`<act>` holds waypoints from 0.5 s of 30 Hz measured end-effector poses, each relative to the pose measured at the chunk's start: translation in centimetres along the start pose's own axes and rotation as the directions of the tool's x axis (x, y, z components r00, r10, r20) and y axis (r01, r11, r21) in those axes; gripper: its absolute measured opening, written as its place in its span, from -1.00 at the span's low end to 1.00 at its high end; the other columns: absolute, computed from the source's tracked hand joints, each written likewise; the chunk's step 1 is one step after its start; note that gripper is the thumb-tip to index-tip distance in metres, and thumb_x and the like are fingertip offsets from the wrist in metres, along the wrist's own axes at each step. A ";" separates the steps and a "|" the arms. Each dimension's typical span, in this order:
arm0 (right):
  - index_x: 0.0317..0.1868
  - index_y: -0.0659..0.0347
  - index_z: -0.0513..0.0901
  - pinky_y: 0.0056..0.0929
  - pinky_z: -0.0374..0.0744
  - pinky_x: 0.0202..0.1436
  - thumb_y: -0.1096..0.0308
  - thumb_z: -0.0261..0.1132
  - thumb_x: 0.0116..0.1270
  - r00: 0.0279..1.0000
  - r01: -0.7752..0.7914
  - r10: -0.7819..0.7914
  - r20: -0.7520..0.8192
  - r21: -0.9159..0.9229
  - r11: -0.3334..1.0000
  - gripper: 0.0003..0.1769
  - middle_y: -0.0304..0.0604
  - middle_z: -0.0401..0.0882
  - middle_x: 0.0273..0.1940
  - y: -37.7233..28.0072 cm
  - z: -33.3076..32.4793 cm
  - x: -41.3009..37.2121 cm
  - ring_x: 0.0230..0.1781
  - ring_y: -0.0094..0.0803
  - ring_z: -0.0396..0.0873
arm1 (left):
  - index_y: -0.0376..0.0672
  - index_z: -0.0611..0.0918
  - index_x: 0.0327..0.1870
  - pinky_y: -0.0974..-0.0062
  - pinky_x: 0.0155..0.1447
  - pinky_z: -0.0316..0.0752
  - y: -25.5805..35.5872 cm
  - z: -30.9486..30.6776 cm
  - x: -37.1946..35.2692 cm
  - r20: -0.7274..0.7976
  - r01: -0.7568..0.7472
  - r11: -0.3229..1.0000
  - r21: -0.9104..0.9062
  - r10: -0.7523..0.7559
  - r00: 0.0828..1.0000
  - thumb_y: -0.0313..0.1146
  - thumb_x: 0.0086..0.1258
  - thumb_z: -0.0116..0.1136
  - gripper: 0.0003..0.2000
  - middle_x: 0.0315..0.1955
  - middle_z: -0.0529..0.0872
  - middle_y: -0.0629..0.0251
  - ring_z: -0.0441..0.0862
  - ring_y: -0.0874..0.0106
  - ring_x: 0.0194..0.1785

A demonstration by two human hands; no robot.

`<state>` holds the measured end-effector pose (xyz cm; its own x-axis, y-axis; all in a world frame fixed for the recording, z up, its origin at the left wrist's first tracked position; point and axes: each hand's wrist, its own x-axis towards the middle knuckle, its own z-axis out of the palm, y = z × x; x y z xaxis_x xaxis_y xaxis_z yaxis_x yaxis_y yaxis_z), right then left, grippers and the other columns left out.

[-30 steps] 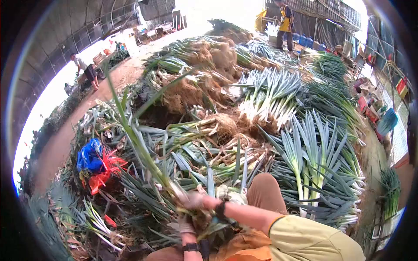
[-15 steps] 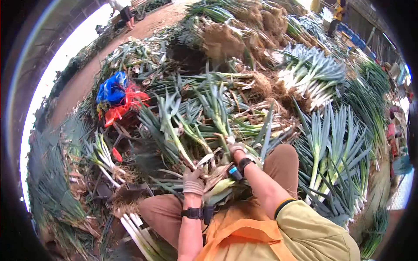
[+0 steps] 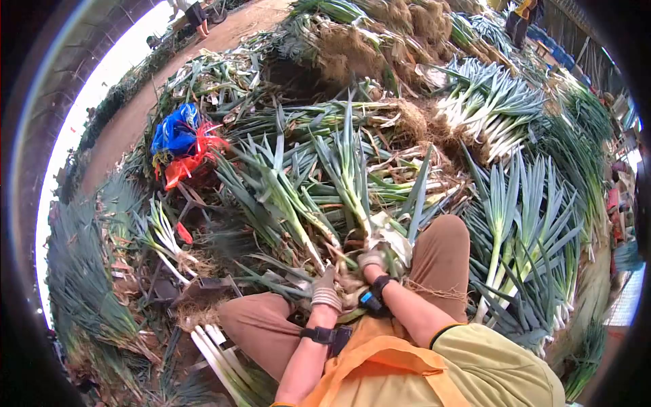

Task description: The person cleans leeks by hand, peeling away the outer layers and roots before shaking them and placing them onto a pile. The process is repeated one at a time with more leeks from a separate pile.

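Observation:
My left hand (image 3: 327,292), in a pale knit glove, is closed around the root end of a leek (image 3: 298,220) whose green leaves point away from me. My right hand (image 3: 372,260), also gloved and slightly blurred, is closed at the base of another leek (image 3: 350,180); its fingertips are partly hidden. Pale, loose outer leaves (image 3: 393,239) bunch beside the right hand. Dry roots and scraps (image 3: 349,283) lie between both hands, above my lap. Both wrists wear dark straps, the right one with a blue-lit device (image 3: 368,300).
Leek heaps surround me. Trimmed leeks (image 3: 491,112) lie in a stack ahead right, and more leeks (image 3: 505,230) lie beside my right knee. Blue and red plastic bags (image 3: 180,142) sit left, above a dark metal frame (image 3: 203,288). Other people (image 3: 196,17) stand far off.
My right hand has drawn down toward my lap, and pale loose leaves now show beside it. My left hand has shifted right, nearer the right one.

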<state>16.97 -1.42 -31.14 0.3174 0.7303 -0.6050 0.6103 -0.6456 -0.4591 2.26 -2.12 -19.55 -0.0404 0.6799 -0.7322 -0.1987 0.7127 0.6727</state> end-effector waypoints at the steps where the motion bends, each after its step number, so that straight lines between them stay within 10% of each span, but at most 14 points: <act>1: -0.11 0.20 0.57 -0.27 0.51 -0.15 0.19 0.14 0.14 0.977 -0.194 0.204 -0.069 0.132 0.972 -0.65 0.00 0.51 -0.07 0.2 -1.4 -0.2 -0.09 -0.14 0.51 | -0.13 0.44 -0.62 0.57 -0.63 0.19 2.6 0.4 -2.1 0.060 0.019 0.996 -0.091 -0.013 0.998 -0.34 0.13 0.12 -0.82 -0.78 0.36 0.42 0.34 0.52 -0.71; 3: -0.11 0.22 0.56 -0.24 0.50 -0.11 0.22 0.14 0.15 0.962 -0.076 0.080 -0.263 0.023 0.997 -0.66 0.03 0.50 -0.06 0.1 -5.2 -1.6 -0.08 -0.13 0.51 | -0.20 0.46 -0.41 0.59 -0.67 0.14 7.8 0.3 -6.7 0.201 0.186 0.942 -0.280 -0.132 0.971 -0.41 0.20 0.02 -0.92 -0.73 0.36 0.42 0.22 0.56 -0.75; 6: -0.11 0.21 0.57 -0.21 0.48 -0.08 0.25 0.18 0.13 0.922 -0.381 0.387 0.023 0.248 0.891 -0.67 0.04 0.48 -0.03 0.2 -5.2 2.5 -0.06 -0.12 0.49 | -0.20 0.43 -0.37 0.57 -0.67 0.20 7.9 -3.0 -5.6 0.272 0.101 0.948 -0.301 -0.016 0.962 -0.45 0.19 0.02 -0.94 -0.68 0.40 0.37 0.26 0.55 -0.73; 9: 0.00 0.12 0.50 -0.19 0.40 0.05 0.07 0.08 0.18 0.998 -0.041 0.052 0.040 -0.242 0.969 -0.56 0.02 0.48 -0.02 -5.3 -9.2 -0.7 -0.06 -0.05 0.47 | -0.22 0.43 -0.37 0.52 -0.62 0.29 1.3 -3.2 -0.5 0.069 -0.124 0.979 -0.161 0.137 0.988 -0.47 0.17 0.02 -0.93 -0.66 0.42 0.33 0.36 0.50 -0.66; 11: -0.04 0.14 0.51 -0.16 0.42 0.01 0.02 0.06 0.18 0.975 0.222 -0.211 0.071 -0.298 0.928 -0.55 0.02 0.49 -0.05 -8.9 -11.3 -4.7 -0.04 -0.04 0.46 | -0.24 0.48 -0.26 0.44 -0.51 0.38 -0.7 -2.2 -1.1 0.148 0.265 0.962 -0.060 -0.254 0.956 -0.43 0.12 0.10 -0.82 -0.58 0.49 0.28 0.44 0.38 -0.57; 13: -0.11 0.16 0.53 -0.23 0.46 -0.11 0.04 0.06 0.18 0.847 0.532 -0.528 -0.065 0.073 0.844 -0.58 0.06 0.52 -0.10 -9.2 -8.9 -6.2 -0.15 -0.05 0.51 | -0.23 0.51 -0.23 0.41 -0.43 0.41 -3.5 -0.9 0.1 0.328 0.121 0.983 -0.139 -0.069 0.942 -0.37 0.12 0.13 -0.79 -0.52 0.54 0.26 0.48 0.35 -0.52; 15: -0.13 0.19 0.53 -0.28 0.46 -0.17 0.07 0.08 0.17 0.888 0.297 -0.336 0.314 0.165 0.940 -0.61 0.10 0.53 -0.19 -10.2 -7.4 -6.0 -0.23 -0.08 0.51 | -0.26 0.48 -0.06 0.48 -0.10 0.39 -2.2 -1.4 -1.9 0.470 -0.095 0.970 0.225 -0.023 0.883 -0.25 0.20 0.02 -0.66 -0.20 0.57 0.23 0.50 0.35 -0.20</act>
<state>14.18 2.46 -18.04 -0.1514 0.7950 -0.5874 0.5484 -0.4269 -0.7191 1.43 -5.21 -19.73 0.4287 0.6649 -0.6117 0.0318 0.6656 0.7457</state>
